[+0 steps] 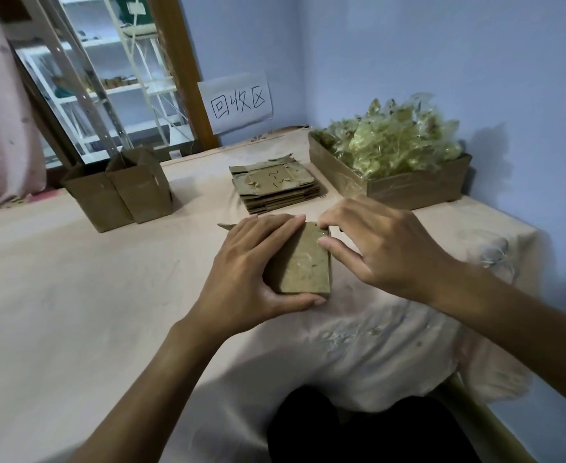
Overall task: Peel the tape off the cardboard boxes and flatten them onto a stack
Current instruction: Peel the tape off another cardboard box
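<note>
A small brown cardboard box (306, 265) lies on the cloth-covered table in front of me. My left hand (251, 272) grips it from the left, fingers across its top and thumb under the near edge. My right hand (378, 248) picks at the box's far right corner with thumb and forefinger, where a bit of clear tape seems to sit; the tape itself is hard to make out. Behind it stands a stack of flattened boxes (276, 187). Two upright open boxes (121, 192) stand at the left.
A cardboard tray (411, 188) heaped with crumpled clear tape sits at the back right by the blue wall. A paper sign (236, 105) hangs on the wall. The table's right edge drops off near my right forearm. Shelves show behind glass at the back left.
</note>
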